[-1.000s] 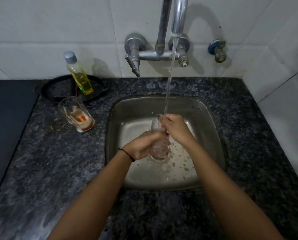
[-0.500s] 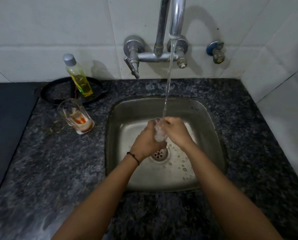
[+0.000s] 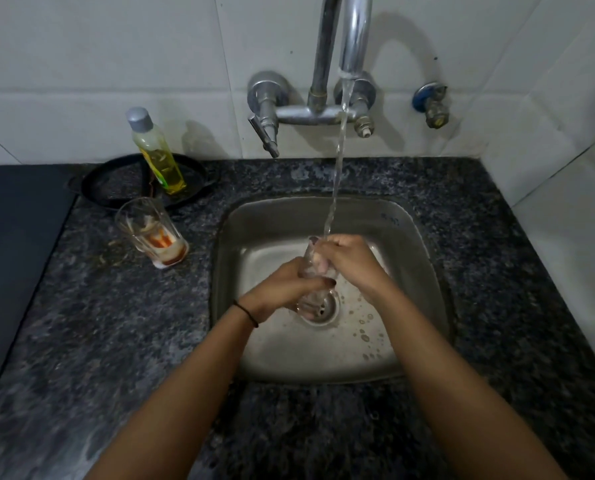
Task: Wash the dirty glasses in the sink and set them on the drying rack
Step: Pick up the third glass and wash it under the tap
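Over the steel sink (image 3: 417, 237) I hold a clear glass (image 3: 312, 296) upright under the running water. My left hand (image 3: 285, 289) is wrapped around its lower half. My right hand (image 3: 349, 263) grips the rim, with fingers inside the glass. The stream from the tap (image 3: 355, 39) falls onto the rim. A second glass (image 3: 150, 233), smeared with red and white residue, stands on the granite counter left of the sink. No drying rack is in view.
A bottle of yellow liquid (image 3: 157, 154) stands in a black pan (image 3: 123, 183) at the back left. A dark flat surface (image 3: 12, 244) borders the counter's left side. White tiled walls close the back and right. Soap bubbles lie near the drain (image 3: 327, 311).
Both hands moved the glass up under the stream, then lowered it again. My left hand has slid back down around the glass's lower half; my right stays at the rim.
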